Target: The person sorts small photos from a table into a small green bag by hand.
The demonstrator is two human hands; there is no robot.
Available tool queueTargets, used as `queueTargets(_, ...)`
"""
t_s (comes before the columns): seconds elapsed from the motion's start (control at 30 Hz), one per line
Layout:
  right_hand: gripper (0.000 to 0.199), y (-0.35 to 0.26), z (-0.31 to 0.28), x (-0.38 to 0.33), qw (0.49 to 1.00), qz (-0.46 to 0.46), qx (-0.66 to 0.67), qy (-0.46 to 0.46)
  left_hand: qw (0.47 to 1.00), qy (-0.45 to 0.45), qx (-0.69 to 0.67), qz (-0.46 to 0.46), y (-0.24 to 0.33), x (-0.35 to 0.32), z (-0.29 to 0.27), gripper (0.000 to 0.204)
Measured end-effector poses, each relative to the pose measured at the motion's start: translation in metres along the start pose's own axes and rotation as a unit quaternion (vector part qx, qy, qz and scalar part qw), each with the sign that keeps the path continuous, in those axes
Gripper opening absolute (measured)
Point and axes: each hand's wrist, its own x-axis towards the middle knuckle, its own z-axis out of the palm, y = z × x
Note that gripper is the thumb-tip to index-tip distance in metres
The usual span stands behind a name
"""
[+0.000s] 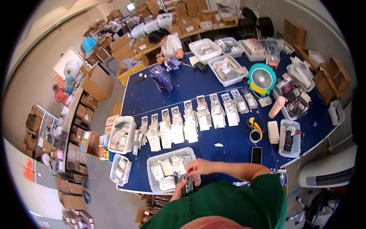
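Small dark card packet, over near edge of white basket: pinched flat between left hand and right hand, judged light, thin, bendable, sleeve-slick, best gripped by edges.

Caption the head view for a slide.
Both hands, right hand and left hand, at a white basket of packets on a blue table.
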Motion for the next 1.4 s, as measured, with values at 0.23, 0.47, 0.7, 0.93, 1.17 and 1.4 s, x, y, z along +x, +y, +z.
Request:
queueTargets(0.23, 0.008, -0.032, 0.052, -0.013, 0.979, 0.015, -0.203, 0.024, 0.994, -0.112, 0.010, -0.005, 0.012, -0.039, -0.012, 0.057)
queueTargets(0.47, 0.007, -0.056, 0.081, -0.012, 0.956, 0.012, -0.291, -0.026, 0.978, -0.203, 0.032, -0.027, 0.012, -0.052, -0.035, 0.053)
queueTargets(0.7, 0.007, -0.069, 0.057, -0.023, 0.967, 0.026, -0.252, 0.023, 0.976, -0.218, 0.024, 0.002, 0.021, -0.060, -0.012, 0.070)
queueTargets(0.93, 0.006, -0.075, 0.014, -0.022, 0.985, 0.078, -0.025, 0.151, 0.977, -0.187, -0.101, -0.030, 0.002, -0.028, 0.001, 0.083)
queueTargets(1.17, 0.005, -0.056, -0.009, -0.031, 0.975, 0.067, -0.007, 0.211, 0.962, -0.238, -0.128, -0.043, -0.012, 0.004, 0.011, 0.090)
queueTargets(1.4, 0.007, -0.030, -0.043, -0.042, 0.969, 0.055, 0.059, 0.232, 0.977, -0.186, -0.100, -0.031, -0.014, 0.028, 0.027, 0.088)
